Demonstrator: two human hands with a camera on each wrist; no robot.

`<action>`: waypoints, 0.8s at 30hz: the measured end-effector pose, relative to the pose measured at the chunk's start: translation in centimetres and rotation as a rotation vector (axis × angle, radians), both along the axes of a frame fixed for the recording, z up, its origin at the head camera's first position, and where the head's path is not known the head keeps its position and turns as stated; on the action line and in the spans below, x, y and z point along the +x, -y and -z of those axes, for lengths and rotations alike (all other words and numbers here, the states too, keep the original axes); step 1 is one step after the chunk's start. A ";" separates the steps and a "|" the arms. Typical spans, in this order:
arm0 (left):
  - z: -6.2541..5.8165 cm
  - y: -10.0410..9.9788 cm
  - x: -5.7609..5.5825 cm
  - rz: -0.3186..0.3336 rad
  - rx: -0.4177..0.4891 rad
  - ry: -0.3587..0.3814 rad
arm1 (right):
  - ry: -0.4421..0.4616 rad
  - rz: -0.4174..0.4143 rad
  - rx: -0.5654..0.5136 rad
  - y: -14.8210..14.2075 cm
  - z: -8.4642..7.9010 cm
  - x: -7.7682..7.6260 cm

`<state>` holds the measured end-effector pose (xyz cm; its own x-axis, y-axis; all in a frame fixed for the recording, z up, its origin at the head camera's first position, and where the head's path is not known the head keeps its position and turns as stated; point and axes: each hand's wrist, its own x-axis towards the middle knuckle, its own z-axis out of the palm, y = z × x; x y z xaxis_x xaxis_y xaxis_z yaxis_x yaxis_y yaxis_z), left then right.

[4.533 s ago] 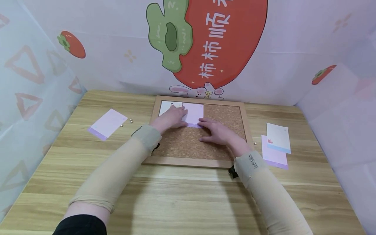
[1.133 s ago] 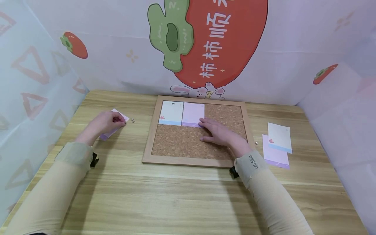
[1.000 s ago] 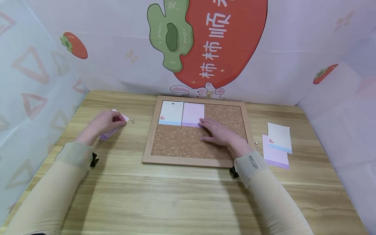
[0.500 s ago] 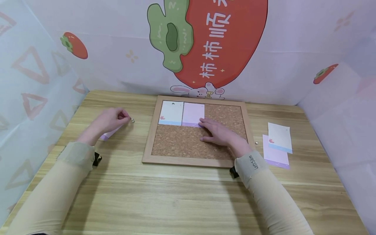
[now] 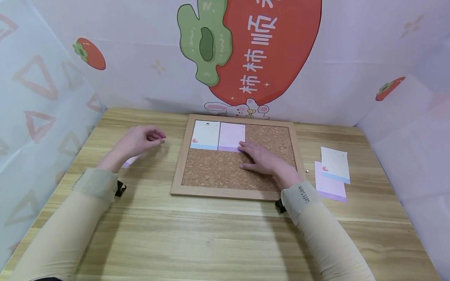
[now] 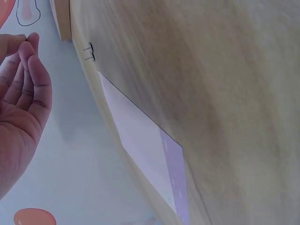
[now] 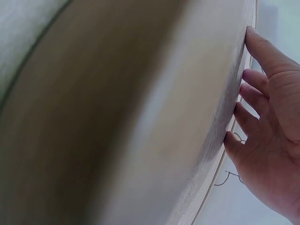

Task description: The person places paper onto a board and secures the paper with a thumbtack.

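My left hand (image 5: 140,141) is above the table left of the board, thumb and fingertips pinched together around what looks like a small pushpin, almost wholly hidden by the fingers. Below it lies a lilac card (image 6: 140,131), partly covered by the hand in the head view. Two pushpins (image 6: 91,55) sit on the table near that card. My right hand (image 5: 261,158) rests on the corkboard (image 5: 211,171) with spread fingers, fingertips on the lower right corner of a second lilac card (image 5: 231,136). Beside that card, a white card (image 5: 205,136) bears a pin near its top edge.
To the right of the board, a white card with a blue band (image 5: 334,164) overlaps another lilac card (image 5: 330,187). One pearl-like pin (image 5: 307,171) lies between them and the wooden frame (image 5: 225,192). A printed cloth backdrop (image 5: 140,86) rises behind the table.
My left hand left the white card on the board, went to the pins by the left lilac card, and has now lifted and shifted rightward. The right hand stays in place.
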<state>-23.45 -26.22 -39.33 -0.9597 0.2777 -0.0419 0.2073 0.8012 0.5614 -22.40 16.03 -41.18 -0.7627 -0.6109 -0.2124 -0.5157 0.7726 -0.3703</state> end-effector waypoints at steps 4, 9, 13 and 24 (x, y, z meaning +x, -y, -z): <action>-0.1 -0.3 -0.1 0.016 -0.008 0.009 | -0.001 -0.001 -0.003 0.0 0.0 0.0; -0.3 -0.6 -0.1 0.052 -0.026 0.017 | -0.002 -0.002 -0.006 -0.1 0.1 0.0; -0.3 -0.8 -0.1 0.074 -0.028 0.022 | -0.002 -0.002 -0.004 -0.1 0.1 0.0; -0.7 -2.3 -0.1 0.077 -0.003 -0.006 | 0.000 0.000 -0.010 -0.1 0.2 -0.1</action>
<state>-23.60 -23.89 -38.63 -0.9359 0.3502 -0.0372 0.2714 0.7844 0.5578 -22.49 16.08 -41.36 -0.7627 -0.6127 -0.2068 -0.5154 0.7691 -0.3780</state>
